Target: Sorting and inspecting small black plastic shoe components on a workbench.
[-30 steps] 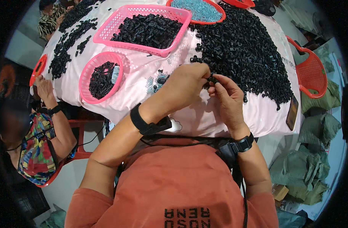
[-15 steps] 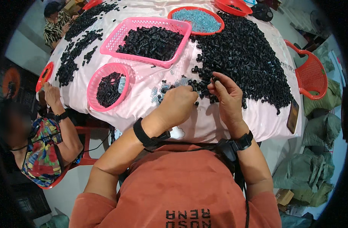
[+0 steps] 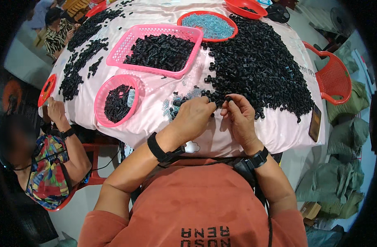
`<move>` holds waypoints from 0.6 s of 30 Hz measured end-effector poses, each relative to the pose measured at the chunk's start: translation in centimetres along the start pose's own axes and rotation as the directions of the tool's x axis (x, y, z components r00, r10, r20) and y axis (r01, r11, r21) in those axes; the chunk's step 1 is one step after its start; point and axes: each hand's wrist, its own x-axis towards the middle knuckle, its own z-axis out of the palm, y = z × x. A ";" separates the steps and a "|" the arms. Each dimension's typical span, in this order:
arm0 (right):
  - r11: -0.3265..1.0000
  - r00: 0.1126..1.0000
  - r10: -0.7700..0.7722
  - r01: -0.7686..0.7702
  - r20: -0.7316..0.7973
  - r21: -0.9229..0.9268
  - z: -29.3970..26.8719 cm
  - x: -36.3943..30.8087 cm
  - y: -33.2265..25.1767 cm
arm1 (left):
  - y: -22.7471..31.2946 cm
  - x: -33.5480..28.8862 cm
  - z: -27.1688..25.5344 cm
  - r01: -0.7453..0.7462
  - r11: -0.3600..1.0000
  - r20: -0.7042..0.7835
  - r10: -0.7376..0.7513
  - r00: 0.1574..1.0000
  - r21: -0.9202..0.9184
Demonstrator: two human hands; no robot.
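Note:
My right hand [image 3: 240, 117] pinches a small black plastic part [image 3: 228, 99] between thumb and fingertips. Close beside it, my left hand [image 3: 194, 116] is closed with its fingers pressed together; what it may hold is hidden from view. Both hands are just above the near edge of a large heap of small black plastic parts [image 3: 262, 66] on the pale pink cloth [image 3: 155, 131]. By the left hand's knuckles lie a few loose black parts and a scatter of small clear pieces [image 3: 167, 108].
Left of my hands stand a round pink basket [image 3: 98, 108] and a rectangular pink basket [image 3: 114, 55], both holding black parts. Beyond is a red tray [image 3: 237, 31] of clear pieces. A phone [image 3: 315, 123] lies at the right edge. A co-worker's hand [image 3: 56, 109] is at left.
My right hand has come lower and nearer to me with the black part, closer to my left hand. The whole view has shifted slightly.

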 end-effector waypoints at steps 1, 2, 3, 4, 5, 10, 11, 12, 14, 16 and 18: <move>0.998 1.000 0.012 -0.011 -0.004 0.063 -0.2 0.1 0.1 | 0.0 0.0 0.0 -0.002 1.000 0.000 0.002 1.000 -0.002; 0.992 1.000 0.024 -0.023 -0.007 0.126 -0.4 0.2 0.1 | -0.1 0.0 0.0 0.000 1.000 -0.002 0.000 1.000 0.001; 0.992 1.000 0.023 -0.022 -0.007 0.124 -0.4 0.2 0.1 | -0.1 0.0 0.0 0.003 1.000 -0.005 -0.003 1.000 0.005; 0.992 1.000 0.024 -0.021 -0.020 0.125 -0.4 0.2 0.1 | -0.2 0.0 0.0 0.003 1.000 -0.006 -0.003 1.000 0.004; 0.992 0.999 0.025 -0.021 -0.032 0.125 -0.5 0.3 0.0 | -0.2 0.1 0.0 0.004 1.000 0.004 -0.004 1.000 -0.004; 0.980 0.999 0.036 -0.032 -0.015 0.197 -1.2 0.5 0.0 | 0.3 -0.3 -0.6 0.021 0.998 0.029 -0.020 0.999 -0.053; 0.975 0.999 0.041 -0.037 -0.011 0.220 -1.2 0.5 0.0 | 0.4 -0.4 -0.3 0.004 0.998 0.046 -0.001 0.999 -0.060; 0.975 0.999 0.042 -0.038 -0.013 0.220 -1.2 0.5 0.1 | 0.6 -0.5 0.0 -0.014 0.998 0.064 0.018 0.998 -0.066; 0.980 0.999 0.038 -0.035 -0.013 0.194 -1.2 0.4 0.1 | 0.9 -0.7 0.4 -0.010 0.999 0.030 0.012 0.999 -0.051; 0.982 0.999 0.046 -0.043 -0.012 0.184 -0.9 0.3 -0.1 | 1.0 -0.9 0.7 -0.008 0.999 -0.003 0.008 1.000 -0.037; 0.984 0.999 0.053 -0.050 -0.013 0.173 -0.7 0.3 -0.1 | 1.1 -0.9 0.9 -0.013 0.998 -0.018 0.012 1.000 -0.067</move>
